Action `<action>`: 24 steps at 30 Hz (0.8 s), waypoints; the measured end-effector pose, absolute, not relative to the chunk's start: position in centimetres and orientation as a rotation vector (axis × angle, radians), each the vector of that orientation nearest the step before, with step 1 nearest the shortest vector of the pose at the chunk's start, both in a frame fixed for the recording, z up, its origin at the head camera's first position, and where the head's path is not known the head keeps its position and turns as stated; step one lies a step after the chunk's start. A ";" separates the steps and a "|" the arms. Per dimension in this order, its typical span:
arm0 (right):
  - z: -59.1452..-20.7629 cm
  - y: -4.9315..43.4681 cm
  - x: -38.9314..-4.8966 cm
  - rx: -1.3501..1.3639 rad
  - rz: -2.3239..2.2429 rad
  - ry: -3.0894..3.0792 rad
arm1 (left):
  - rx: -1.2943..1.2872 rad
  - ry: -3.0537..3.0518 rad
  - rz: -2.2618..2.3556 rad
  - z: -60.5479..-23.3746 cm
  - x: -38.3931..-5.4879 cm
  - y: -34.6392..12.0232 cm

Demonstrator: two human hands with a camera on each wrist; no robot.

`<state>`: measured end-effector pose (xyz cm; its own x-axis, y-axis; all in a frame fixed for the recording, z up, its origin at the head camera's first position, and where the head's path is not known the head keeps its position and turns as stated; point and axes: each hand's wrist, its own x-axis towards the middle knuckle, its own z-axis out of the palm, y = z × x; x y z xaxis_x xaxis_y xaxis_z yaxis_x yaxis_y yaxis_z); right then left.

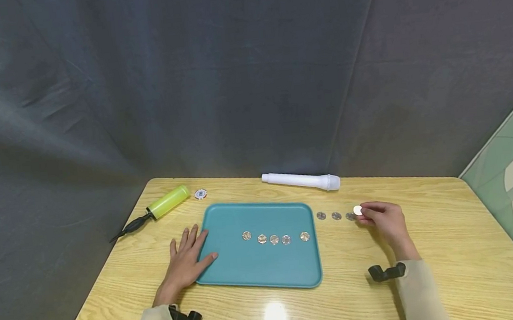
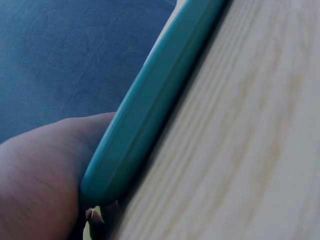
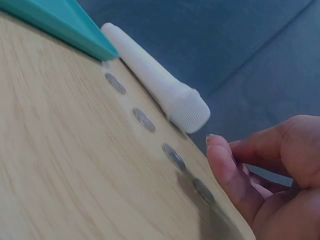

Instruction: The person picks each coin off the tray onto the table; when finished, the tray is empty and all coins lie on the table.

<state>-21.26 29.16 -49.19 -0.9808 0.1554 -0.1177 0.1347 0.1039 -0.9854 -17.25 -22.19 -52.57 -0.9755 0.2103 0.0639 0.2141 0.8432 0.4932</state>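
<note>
My left hand [image 1: 184, 264] rests with spread fingers along the left edge of the teal tray [image 1: 259, 273], thumb over its rim. In the left wrist view part of that hand [image 2: 40, 175] lies against the tray's side [image 2: 140, 110]. Several silvery coins lie in a loose row inside the tray, one coin [image 1: 304, 236] apart at the right. Right of the tray, my right hand [image 1: 385, 219] pinches a bright coin [image 1: 358, 210] between thumb and fingers. Below it, a row of coins lies on the table, including a shadowed coin [image 3: 204, 191] near the fingers.
A white toy microphone [image 1: 301, 180] lies behind the tray. At the back left are a yellow-green hand pump [image 1: 167, 201] with a black nozzle and a poker chip [image 1: 200, 194]. A dark curtain [image 1: 229, 79] hangs behind the wooden table [image 1: 457, 243].
</note>
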 end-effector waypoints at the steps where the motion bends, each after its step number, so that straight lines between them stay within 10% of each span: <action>1: -49.3 29.5 -21.2 -0.308 2.076 -2.315 | -0.346 -3.009 -0.808 -52.6 -17.3 -22.2; 24: -50.5 33.8 -19.9 -0.574 2.175 -2.154 | -0.344 -3.017 -0.801 -52.8 -17.3 -22.3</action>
